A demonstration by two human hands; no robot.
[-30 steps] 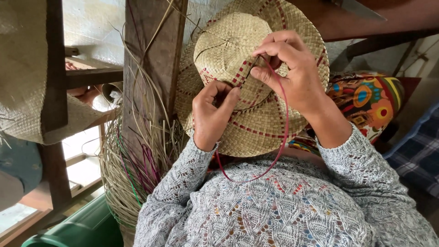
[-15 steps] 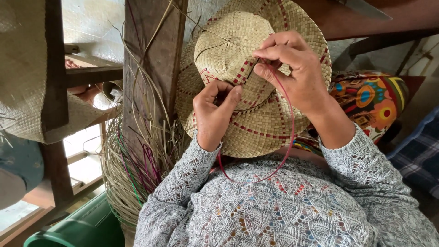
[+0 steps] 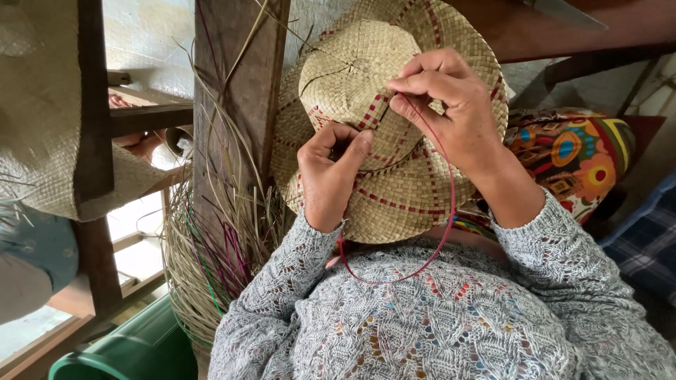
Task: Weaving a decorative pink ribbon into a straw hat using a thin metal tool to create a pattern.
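A: Setting: a workroom with a dark wooden post at 12 o'clock, a sheaf of loose straw at its foot, a green bucket at 7 o'clock, and a bright patterned cushion at 3 o'clock.

B: And the central object?

A: A woven straw hat with red checked bands, held over the lap of a person in a grey knit sweater.

B: The hands?

A: The left hand, at 9 o'clock of the hat, is clenched on the brim, thumb pressed against the weave. The right hand, at 2 o'clock, pinches a red strand between fingertips at the crown's base. The strand loops down past the brim across the sweater.
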